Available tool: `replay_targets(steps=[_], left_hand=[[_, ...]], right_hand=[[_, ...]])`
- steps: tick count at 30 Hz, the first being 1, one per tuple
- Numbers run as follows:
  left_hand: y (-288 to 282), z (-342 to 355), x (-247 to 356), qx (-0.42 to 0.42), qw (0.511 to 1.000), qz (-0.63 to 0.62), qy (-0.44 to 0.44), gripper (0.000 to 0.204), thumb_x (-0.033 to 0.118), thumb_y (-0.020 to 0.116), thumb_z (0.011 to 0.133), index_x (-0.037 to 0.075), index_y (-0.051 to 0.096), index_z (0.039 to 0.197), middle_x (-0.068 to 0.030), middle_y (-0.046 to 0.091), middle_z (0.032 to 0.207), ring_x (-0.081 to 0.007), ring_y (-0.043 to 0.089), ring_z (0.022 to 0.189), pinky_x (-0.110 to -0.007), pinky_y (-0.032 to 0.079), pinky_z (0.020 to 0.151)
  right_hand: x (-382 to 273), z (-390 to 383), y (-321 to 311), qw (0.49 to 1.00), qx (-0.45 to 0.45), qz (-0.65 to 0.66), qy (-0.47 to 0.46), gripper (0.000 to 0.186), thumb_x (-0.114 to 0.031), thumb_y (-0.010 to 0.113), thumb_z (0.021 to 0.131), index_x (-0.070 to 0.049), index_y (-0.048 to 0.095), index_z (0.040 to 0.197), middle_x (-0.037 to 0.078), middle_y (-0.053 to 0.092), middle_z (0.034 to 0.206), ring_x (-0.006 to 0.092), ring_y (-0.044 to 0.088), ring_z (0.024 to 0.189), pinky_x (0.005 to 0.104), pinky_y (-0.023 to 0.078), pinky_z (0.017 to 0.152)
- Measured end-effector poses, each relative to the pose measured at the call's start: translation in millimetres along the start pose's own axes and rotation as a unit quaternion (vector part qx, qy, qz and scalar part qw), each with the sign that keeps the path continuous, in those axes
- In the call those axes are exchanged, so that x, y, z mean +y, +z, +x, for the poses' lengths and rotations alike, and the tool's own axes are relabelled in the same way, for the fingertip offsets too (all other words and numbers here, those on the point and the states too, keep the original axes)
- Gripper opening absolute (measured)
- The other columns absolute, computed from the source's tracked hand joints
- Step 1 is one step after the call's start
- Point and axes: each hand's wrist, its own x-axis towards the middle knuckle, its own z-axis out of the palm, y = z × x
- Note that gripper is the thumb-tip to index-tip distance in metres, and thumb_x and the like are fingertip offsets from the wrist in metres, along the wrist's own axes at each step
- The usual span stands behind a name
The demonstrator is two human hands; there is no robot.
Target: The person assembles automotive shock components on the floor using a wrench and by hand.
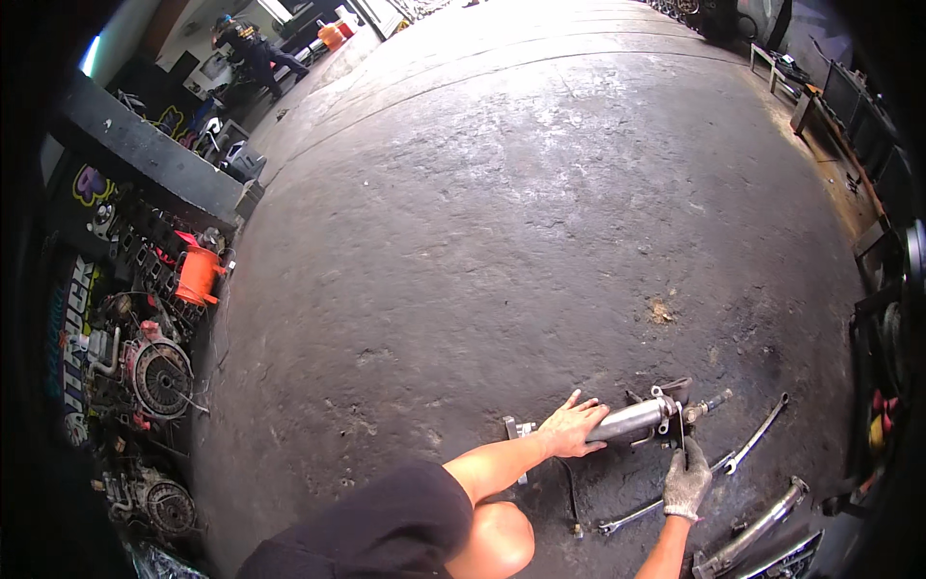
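Observation:
A silver metal cylinder (632, 421) with bracketed ends lies on the dark floor in front of me. My left hand (574, 427), bare, rests over its left part, with the thumb on the near side and the fingers spread across the far side. At the cylinder's right end are lugs and a threaded fitting (712, 405). My right hand (688, 480), in a grey knit glove, is closed around a slim metal wrench (681, 427) reaching up to that end. Under this hand passes a long combination wrench (632, 515); another wrench (759, 434) lies to its right.
A curved metal pipe (757, 531) lies at the lower right, and a short hose (573, 497) near my knee. Engine parts (159, 376) and an orange drum-shaped thing (198, 276) line the left wall. A person (253, 53) bends over at the far left. Racks (839, 145) stand along the right.

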Motion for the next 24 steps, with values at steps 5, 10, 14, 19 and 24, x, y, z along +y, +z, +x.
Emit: replay_targets(steps=[5, 10, 14, 19, 24], left_hand=[[-1, -2, -1, 0.000, 1.000, -0.006, -0.005, 0.082, 0.054, 0.068, 0.097, 0.000, 0.043, 0.154, -0.0166, 0.052, 0.156, -0.0317, 0.041, 0.152, -0.058, 0.019, 0.130], [-3, -6, -4, -0.004, 1.000, -0.014, -0.002, 0.083, 0.053, 0.068, 0.096, -0.001, 0.043, 0.153, -0.0170, 0.051, 0.157, -0.0318, 0.041, 0.153, -0.058, 0.019, 0.130], [1, -5, -6, 0.014, 1.000, -0.013, 0.005, 0.084, 0.054, 0.068, 0.096, -0.002, 0.043, 0.153, -0.0185, 0.051, 0.157, -0.0322, 0.041, 0.152, -0.057, 0.020, 0.129], [8, -3, -4, 0.009, 1.000, -0.011, 0.001, 0.084, 0.052, 0.068, 0.095, -0.004, 0.042, 0.153, -0.0221, 0.049, 0.158, -0.0335, 0.039, 0.153, -0.056, 0.021, 0.129], [18, -2, 3, 0.027, 0.999, -0.021, -0.003, 0.082, 0.047, 0.071, 0.095, -0.004, 0.041, 0.152, -0.0244, 0.049, 0.156, -0.0352, 0.042, 0.151, -0.054, 0.024, 0.129]], right_hand=[[-2, -4, 2, 1.000, 0.019, 0.000, 0.016, 0.025, -0.002, 0.067, 0.094, 0.008, 0.071, 0.117, 0.022, 0.076, 0.112, 0.0321, 0.074, 0.106, 0.0402, 0.055, 0.097], [-9, -9, 2, 0.999, 0.009, -0.034, 0.038, 0.025, -0.003, 0.066, 0.095, 0.008, 0.071, 0.117, 0.024, 0.076, 0.112, 0.0336, 0.074, 0.106, 0.0409, 0.055, 0.098], [-4, -5, 0, 0.999, 0.002, -0.042, -0.029, 0.029, -0.003, 0.064, 0.096, 0.006, 0.071, 0.123, 0.025, 0.075, 0.115, 0.0345, 0.074, 0.109, 0.0407, 0.054, 0.099], [4, -1, -13, 0.989, -0.047, -0.113, -0.077, 0.034, -0.002, 0.064, 0.095, 0.003, 0.071, 0.128, 0.024, 0.076, 0.118, 0.0334, 0.074, 0.113, 0.0400, 0.053, 0.101], [16, 0, -19, 0.989, -0.067, -0.093, -0.089, 0.038, -0.002, 0.065, 0.095, -0.001, 0.069, 0.132, 0.026, 0.074, 0.120, 0.0367, 0.072, 0.117, 0.0410, 0.054, 0.101]])
